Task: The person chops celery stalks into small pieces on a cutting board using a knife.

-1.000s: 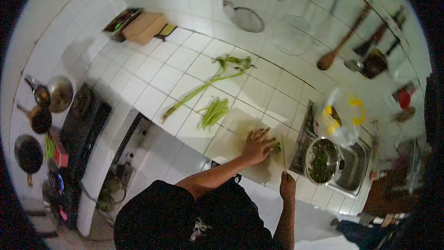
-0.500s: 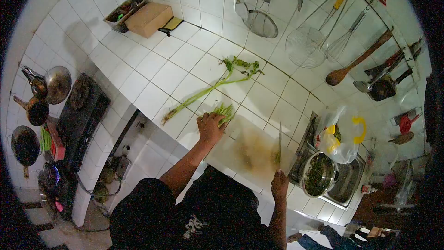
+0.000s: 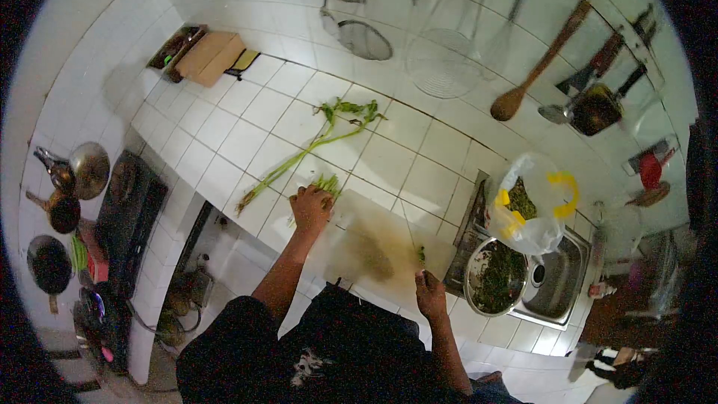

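Note:
My left hand (image 3: 312, 208) is closed over a bundle of cut green stems (image 3: 327, 184) at the left end of the pale, brown-stained cutting board (image 3: 351, 217). Beyond it, a long leafy stalk with roots (image 3: 299, 155) lies across the white tiles. My right hand (image 3: 431, 295) grips a knife (image 3: 410, 226) by its handle near the board's right side, its blade pointing away from me. A bit of green clings beside the blade near the handle. To the right of this hand stands a metal bowl (image 3: 471, 295) of chopped greens.
A plastic bag with yellow handles (image 3: 535, 232) stands behind the bowl, beside the metal sink (image 3: 557, 292). Strainers, a whisk and a wooden spoon (image 3: 516, 97) hang on the back wall. A cardboard box (image 3: 211, 58) sits in the far left corner. The stove (image 3: 131, 206) is at left.
The view has turned, so the counter things appear further left. The knife's blade now leans left instead of pointing straight ahead. My left hand stays on the stems.

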{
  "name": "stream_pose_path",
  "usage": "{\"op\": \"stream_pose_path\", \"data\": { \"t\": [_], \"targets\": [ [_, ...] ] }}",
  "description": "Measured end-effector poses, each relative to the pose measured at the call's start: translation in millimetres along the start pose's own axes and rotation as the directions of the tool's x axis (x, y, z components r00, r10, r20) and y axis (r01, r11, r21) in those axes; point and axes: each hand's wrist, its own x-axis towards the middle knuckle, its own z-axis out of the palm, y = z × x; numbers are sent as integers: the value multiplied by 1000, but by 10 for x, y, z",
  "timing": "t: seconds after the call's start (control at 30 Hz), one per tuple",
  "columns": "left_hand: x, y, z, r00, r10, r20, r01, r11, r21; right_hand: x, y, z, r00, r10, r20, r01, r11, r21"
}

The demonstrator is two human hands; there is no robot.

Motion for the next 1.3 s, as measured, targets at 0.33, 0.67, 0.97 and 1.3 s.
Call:
{"op": "stream_pose_path", "data": {
  "t": [0.33,0.67,0.97,1.3],
  "targets": [
    [-404,681,130,872,466,147,-373,829,-417,-246,-110,-104,979,182,89,-179,983,-38],
    [-711,716,507,856,517,28,-465,792,-395,-695,-44,243,913,382,144,-373,924,-87],
    [-654,707,557,830,547,109,-473,794,-382,-569,-122,390,955,266,133,-247,958,-145],
    [-596,775,311,865,450,223,-296,816,-497,-575,135,501,952,288,108,-255,935,-246]
  ]
}}
